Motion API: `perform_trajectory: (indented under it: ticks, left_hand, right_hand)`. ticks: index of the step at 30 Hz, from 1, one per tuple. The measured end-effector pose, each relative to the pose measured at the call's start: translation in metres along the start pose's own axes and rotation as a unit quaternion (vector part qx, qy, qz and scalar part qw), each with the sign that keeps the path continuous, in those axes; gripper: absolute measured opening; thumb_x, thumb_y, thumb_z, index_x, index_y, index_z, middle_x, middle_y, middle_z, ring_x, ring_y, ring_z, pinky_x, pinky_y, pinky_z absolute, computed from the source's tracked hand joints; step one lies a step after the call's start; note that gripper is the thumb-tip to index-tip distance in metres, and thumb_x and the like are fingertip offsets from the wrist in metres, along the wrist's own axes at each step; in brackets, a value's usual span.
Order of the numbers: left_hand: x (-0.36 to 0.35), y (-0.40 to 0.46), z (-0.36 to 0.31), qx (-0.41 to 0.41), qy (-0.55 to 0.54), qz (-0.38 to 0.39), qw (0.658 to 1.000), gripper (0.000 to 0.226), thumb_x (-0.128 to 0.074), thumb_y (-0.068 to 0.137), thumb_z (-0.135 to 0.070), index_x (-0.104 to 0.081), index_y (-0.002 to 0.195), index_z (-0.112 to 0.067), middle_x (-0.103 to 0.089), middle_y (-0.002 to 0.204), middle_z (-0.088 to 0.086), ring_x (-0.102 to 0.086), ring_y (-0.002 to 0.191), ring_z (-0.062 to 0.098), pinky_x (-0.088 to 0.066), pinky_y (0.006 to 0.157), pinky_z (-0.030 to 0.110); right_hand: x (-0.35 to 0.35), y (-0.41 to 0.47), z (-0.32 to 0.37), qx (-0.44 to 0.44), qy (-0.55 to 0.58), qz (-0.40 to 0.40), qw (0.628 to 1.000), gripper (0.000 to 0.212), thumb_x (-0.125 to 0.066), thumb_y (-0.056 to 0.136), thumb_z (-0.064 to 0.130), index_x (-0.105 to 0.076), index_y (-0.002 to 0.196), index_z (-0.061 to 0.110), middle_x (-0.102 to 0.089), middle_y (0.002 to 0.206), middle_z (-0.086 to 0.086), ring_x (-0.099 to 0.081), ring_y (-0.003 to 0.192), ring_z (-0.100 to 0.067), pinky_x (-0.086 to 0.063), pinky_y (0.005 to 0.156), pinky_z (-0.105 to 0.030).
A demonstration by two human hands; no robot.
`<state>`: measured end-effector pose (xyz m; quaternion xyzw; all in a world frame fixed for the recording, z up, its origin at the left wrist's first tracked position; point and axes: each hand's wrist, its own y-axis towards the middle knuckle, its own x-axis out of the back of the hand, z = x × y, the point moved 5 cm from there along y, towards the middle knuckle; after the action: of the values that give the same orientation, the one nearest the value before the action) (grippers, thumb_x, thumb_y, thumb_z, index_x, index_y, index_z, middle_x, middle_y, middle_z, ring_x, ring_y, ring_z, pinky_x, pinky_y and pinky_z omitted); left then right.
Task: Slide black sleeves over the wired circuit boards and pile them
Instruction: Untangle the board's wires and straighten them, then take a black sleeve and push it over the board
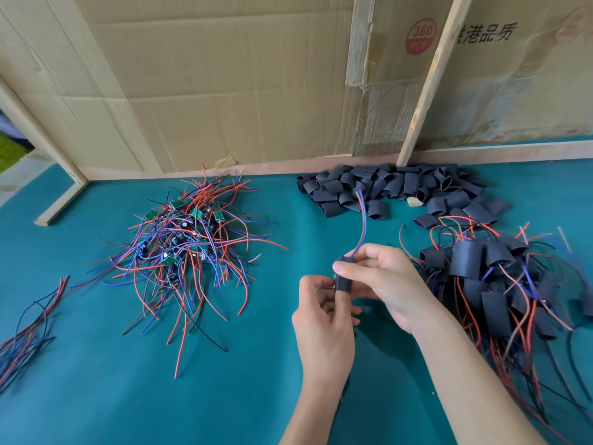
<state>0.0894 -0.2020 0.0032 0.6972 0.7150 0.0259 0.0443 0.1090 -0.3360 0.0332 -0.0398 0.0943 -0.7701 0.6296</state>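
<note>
Black sleeve (343, 273), light and pliable, was held left of the sleeved pile (487, 284), pinched by right hand (378, 277); left hand (324, 313) gripped its lower end. Best held by its edges; red and blue wires (362, 220) looked limp.

A teal table cover (106, 396) spreads under and around the fingers on every side. Beyond the fingertips, at the far edge of the table, stand flattened cardboard sheets (208, 75). Far past the fingers and to their right, a red round sticker (421, 36) reads "360 PCS", with dark printed characters (483, 34) further right. A pale wooden slat (431, 78) leans across the cardboard there. Far to the left of the fingers, a wooden frame post (48, 146) slants down to the table.
</note>
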Motion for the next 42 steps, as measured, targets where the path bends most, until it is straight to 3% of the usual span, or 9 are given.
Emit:
perform_trajectory:
  ticks: [8,14,19,24,26,28,33,37,42]
  left_hand:
    - [0.003,0.001,0.001,0.001,-0.034,0.001,0.999,0.016,-0.055,0.106,-0.022,-0.055,0.091,-0.017,-0.077,0.08,0.003,-0.069,0.061,0.02,-0.053,0.055,0.025]
    - [-0.003,-0.001,0.0,0.006,-0.032,0.039,0.999,0.017,-0.056,0.103,-0.018,-0.06,0.086,-0.016,-0.072,0.074,0.006,-0.065,0.058,0.017,-0.052,0.055,0.027]
    - [-0.004,0.0,0.001,0.015,-0.04,0.04,0.998,0.017,-0.053,0.099,-0.003,-0.06,0.089,-0.016,-0.071,0.075,0.005,-0.065,0.057,0.016,-0.051,0.052,0.027]
    - [-0.003,0.0,0.002,0.021,-0.04,0.037,0.998,0.014,-0.049,0.083,-0.012,-0.059,0.09,-0.018,-0.07,0.074,0.001,-0.065,0.057,0.015,-0.05,0.051,0.027]
    - [-0.003,0.0,0.001,0.017,-0.032,0.037,0.999,0.016,-0.046,0.08,-0.015,-0.058,0.09,-0.02,-0.069,0.073,-0.002,-0.065,0.058,0.013,-0.051,0.053,0.028]
    - [-0.001,0.0,0.0,0.014,-0.019,0.027,0.999,0.015,-0.048,0.081,-0.016,-0.059,0.089,-0.021,-0.068,0.074,-0.004,-0.066,0.06,0.013,-0.053,0.056,0.03]
    - [0.007,0.002,-0.001,-0.01,0.03,-0.041,0.999,0.022,-0.054,0.084,0.002,-0.061,0.085,-0.019,-0.063,0.083,0.0,-0.064,0.075,0.02,-0.055,0.072,0.038]
    - [0.01,0.001,-0.002,-0.016,0.047,-0.065,0.997,0.021,-0.063,0.088,-0.002,-0.056,0.081,-0.021,-0.056,0.088,-0.002,-0.057,0.076,0.009,-0.044,0.068,0.016]
    - [0.012,0.004,0.001,-0.024,0.048,-0.082,0.995,0.023,-0.055,0.089,0.003,-0.059,0.09,-0.02,-0.058,0.092,-0.002,-0.06,0.081,0.013,-0.052,0.077,0.037]
  right_hand:
    - [-0.009,-0.008,0.006,-0.007,0.009,0.096,0.995,0.029,-0.074,0.092,0.018,-0.06,0.111,0.003,-0.075,0.093,-0.02,-0.062,0.065,-0.022,-0.052,0.057,-0.026]
    - [0.03,-0.018,0.035,0.068,-0.039,-0.088,0.993,0.011,-0.076,0.087,0.009,-0.076,0.096,0.015,-0.078,0.081,-0.002,-0.07,0.072,-0.015,-0.059,0.063,-0.028]
    - [0.121,-0.064,0.076,0.102,-0.329,-0.23,0.91,0.046,-0.07,0.063,0.068,-0.068,0.107,0.055,-0.077,0.077,0.013,-0.069,0.069,-0.002,-0.053,0.064,-0.032]
    - [0.175,-0.074,0.11,0.091,-0.496,-0.319,0.803,0.032,-0.063,0.068,0.068,-0.054,0.099,0.068,-0.07,0.118,-0.014,-0.063,0.114,-0.041,-0.046,0.093,-0.017]
    - [0.119,-0.066,0.121,0.15,-0.498,-0.282,0.807,0.039,-0.054,0.071,0.066,-0.057,0.107,0.053,-0.072,0.112,-0.01,-0.064,0.103,-0.035,-0.05,0.093,-0.042]
    - [0.044,-0.045,0.121,0.212,-0.519,-0.188,0.806,0.027,-0.056,0.078,0.058,-0.066,0.1,0.047,-0.074,0.102,0.005,-0.064,0.09,-0.023,-0.046,0.085,-0.035]
    - [-0.107,0.041,0.051,0.133,-0.566,0.171,0.796,0.029,-0.062,0.097,0.027,-0.071,0.124,0.029,-0.063,0.141,-0.003,-0.053,0.135,-0.023,-0.039,0.113,-0.034]
    - [-0.146,0.079,0.026,0.12,-0.615,0.171,0.76,0.036,-0.059,0.1,0.023,-0.065,0.134,0.011,-0.055,0.148,-0.015,-0.044,0.142,-0.036,-0.04,0.115,-0.043]
    - [-0.127,0.056,0.048,0.181,-0.518,0.065,0.834,0.021,-0.064,0.09,0.022,-0.075,0.093,0.004,-0.073,0.097,-0.018,-0.066,0.102,-0.037,-0.054,0.085,-0.039]
